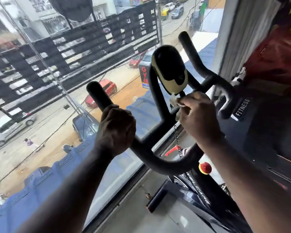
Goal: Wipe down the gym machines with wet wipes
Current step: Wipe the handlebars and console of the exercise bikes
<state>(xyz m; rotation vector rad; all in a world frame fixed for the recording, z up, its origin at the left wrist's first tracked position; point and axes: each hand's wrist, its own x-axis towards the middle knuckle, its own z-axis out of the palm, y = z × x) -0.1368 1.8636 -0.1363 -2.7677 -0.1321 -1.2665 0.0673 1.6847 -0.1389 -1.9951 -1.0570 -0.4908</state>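
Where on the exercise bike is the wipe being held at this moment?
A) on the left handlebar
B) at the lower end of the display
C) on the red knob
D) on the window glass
B: the right hand pinches the wipe right at the lower end of the display, while the left hand only grips the left handlebar and holds no wipe.
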